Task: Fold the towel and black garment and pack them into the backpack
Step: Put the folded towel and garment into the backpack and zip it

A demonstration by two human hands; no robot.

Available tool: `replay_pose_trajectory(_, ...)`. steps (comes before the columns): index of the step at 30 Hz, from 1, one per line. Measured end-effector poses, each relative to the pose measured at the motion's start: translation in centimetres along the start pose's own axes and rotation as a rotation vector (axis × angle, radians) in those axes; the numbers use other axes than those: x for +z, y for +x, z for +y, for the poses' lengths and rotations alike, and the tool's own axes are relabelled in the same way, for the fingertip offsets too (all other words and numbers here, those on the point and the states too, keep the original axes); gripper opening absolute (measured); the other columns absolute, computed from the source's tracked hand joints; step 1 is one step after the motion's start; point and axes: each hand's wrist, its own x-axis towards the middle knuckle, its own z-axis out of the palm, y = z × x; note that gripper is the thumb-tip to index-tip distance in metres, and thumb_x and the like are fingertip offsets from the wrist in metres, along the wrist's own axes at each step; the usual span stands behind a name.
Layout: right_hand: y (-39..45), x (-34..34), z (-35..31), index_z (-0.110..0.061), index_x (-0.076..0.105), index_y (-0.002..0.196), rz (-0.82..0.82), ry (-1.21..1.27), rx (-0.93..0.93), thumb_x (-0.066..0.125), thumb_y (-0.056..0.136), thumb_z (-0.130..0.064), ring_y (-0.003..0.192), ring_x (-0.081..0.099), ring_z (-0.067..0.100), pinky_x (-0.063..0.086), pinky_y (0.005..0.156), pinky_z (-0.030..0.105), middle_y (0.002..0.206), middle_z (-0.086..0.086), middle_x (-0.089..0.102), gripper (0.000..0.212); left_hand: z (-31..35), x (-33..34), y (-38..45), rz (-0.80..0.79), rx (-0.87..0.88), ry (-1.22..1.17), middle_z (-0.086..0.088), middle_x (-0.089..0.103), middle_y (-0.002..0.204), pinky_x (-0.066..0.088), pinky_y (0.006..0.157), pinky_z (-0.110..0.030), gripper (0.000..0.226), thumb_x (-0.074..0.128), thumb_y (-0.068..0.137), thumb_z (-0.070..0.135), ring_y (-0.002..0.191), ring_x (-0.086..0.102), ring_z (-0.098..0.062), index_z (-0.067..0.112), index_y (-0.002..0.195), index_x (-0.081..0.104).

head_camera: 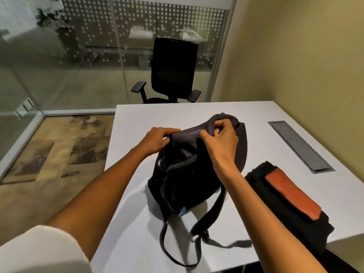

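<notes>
White table filled the lower right of the head view, edged by yellowish wall at three o'clock and dotted glass partition at eleven; black office chair parked beyond the far edge at twelve; grey cable hatch set flush in the tabletop at two o'clock; patterned carpet visible at nine. Dark backpack stood near the table's middle, straps trailing toward six o'clock onto the surface. Left hand gripped the backpack's top rim at its ten o'clock side, fingers curled over the fabric; right hand pinched the same rim at one o'clock, fingers bent tight round the edge; whether the opening was unzipped, not clear. Folded black garment lay at four o'clock from the backpack, near it but apart, reaching the table's near edge; folded orange-brown towel rested on top of the garment, touching it. Pale sleeve showed at seven o'clock.
</notes>
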Motion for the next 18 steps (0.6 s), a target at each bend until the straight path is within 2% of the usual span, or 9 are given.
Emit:
replay_pose_trajectory(2, -0.8, -0.6, 0.5, -0.013, 0.054, 0.091, 0.019, 0.012, 0.022, 0.071, 0.079, -0.018, 0.057, 0.049, 0.003, 0.040, 0.057, 0.009, 0.063, -0.008, 0.050, 0.021, -0.3, 1.1, -1.9, 0.069, -0.072, -0.114, -0.004, 0.054, 0.137, 0.038, 0.104, -0.033, 0.042, 0.052, 0.094, 0.015, 0.122, 0.054, -0.023, 0.023, 0.136, 0.050)
replay_pose_trajectory(5, -1.5, -1.7, 1.3, -0.015, 0.055, 0.093, -0.008, 0.011, 0.022, 0.073, 0.080, -0.030, 0.055, 0.051, -0.002, 0.041, 0.060, 0.012, 0.064, -0.008, 0.052, 0.027, -1.0, 3.4, -4.3, 0.091, -0.136, -0.233, -0.004, 0.057, 0.134, 0.041, 0.106, -0.037, 0.044, 0.056, 0.093, 0.021, 0.121, 0.055, -0.021, 0.022, 0.136, 0.050)
replay_pose_trajectory(7, -1.7, -2.3, 1.7, -0.018, 0.055, 0.093, -0.058, 0.020, 0.016, 0.074, 0.078, -0.036, 0.055, 0.052, -0.003, 0.046, 0.064, 0.020, 0.065, -0.007, 0.054, 0.030, -1.7, 4.5, -5.3, 0.131, -0.194, -0.265, -0.004, 0.059, 0.131, 0.042, 0.105, -0.039, 0.040, 0.056, 0.093, 0.022, 0.121, 0.055, -0.021, 0.019, 0.133, 0.054)
replay_pose_trajectory(10, -1.9, -2.9, 2.2, -0.020, 0.053, 0.091, -0.101, 0.045, 0.023, 0.075, 0.077, -0.036, 0.056, 0.052, -0.002, 0.054, 0.068, 0.035, 0.067, -0.004, 0.054, 0.031, -1.8, 5.7, -6.1, 0.183, -0.264, -0.229, -0.006, 0.062, 0.126, 0.043, 0.102, -0.038, 0.034, 0.051, 0.093, 0.010, 0.116, 0.057, -0.024, 0.014, 0.125, 0.060)
replay_pose_trajectory(12, -1.7, -3.2, 2.5, -0.022, 0.053, 0.090, -0.126, 0.065, 0.022, 0.076, 0.076, -0.037, 0.059, 0.053, 0.002, 0.057, 0.073, 0.043, 0.069, 0.000, 0.056, 0.030, -1.9, 6.7, -6.7, 0.198, -0.325, -0.184, -0.008, 0.064, 0.119, 0.044, 0.093, -0.033, 0.032, 0.047, 0.089, 0.001, 0.109, 0.058, -0.027, 0.010, 0.115, 0.063)
replay_pose_trajectory(13, -1.7, -3.2, 2.7, -0.023, 0.052, 0.090, -0.138, 0.071, 0.015, 0.075, 0.077, -0.037, 0.062, 0.055, 0.005, 0.056, 0.074, 0.045, 0.070, 0.002, 0.056, 0.030, -2.2, 7.2, -7.2, 0.176, -0.370, -0.149, -0.010, 0.063, 0.117, 0.043, 0.088, -0.031, 0.032, 0.046, 0.087, -0.002, 0.107, 0.058, -0.029, 0.007, 0.112, 0.063)
replay_pose_trajectory(15, -1.5, -3.3, 2.9, -0.024, 0.052, 0.090, -0.159, 0.084, 0.003, 0.075, 0.077, -0.036, 0.065, 0.057, 0.009, 0.056, 0.075, 0.046, 0.072, 0.007, 0.058, 0.029, -3.0, 8.4, -8.0, 0.036, -0.451, -0.104, -0.011, 0.062, 0.107, 0.043, 0.079, -0.028, 0.028, 0.048, 0.080, -0.004, 0.100, 0.058, -0.030, 0.006, 0.102, 0.062)
replay_pose_trajectory(17, -1.3, -3.3, 3.0, -0.022, 0.051, 0.092, -0.182, 0.088, -0.008, 0.074, 0.078, -0.035, 0.067, 0.057, 0.013, 0.055, 0.076, 0.045, 0.076, 0.012, 0.059, 0.029, -3.5, 9.4, -8.9, -0.108, -0.494, -0.030, -0.007, 0.054, 0.075, 0.035, 0.062, -0.026, 0.015, 0.052, 0.076, -0.001, 0.076, 0.053, -0.027, 0.012, 0.069, 0.053)
replay_pose_trajectory(18, -1.2, -3.4, 2.9, -0.020, 0.051, 0.093, -0.195, 0.084, -0.020, 0.073, 0.079, -0.035, 0.066, 0.057, 0.012, 0.055, 0.075, 0.044, 0.076, 0.013, 0.059, 0.030, -3.7, 9.8, -9.2, -0.127, -0.501, -0.005, -0.005, 0.051, 0.066, 0.033, 0.058, -0.027, 0.021, 0.054, 0.076, 0.001, 0.069, 0.050, -0.026, 0.015, 0.061, 0.049)
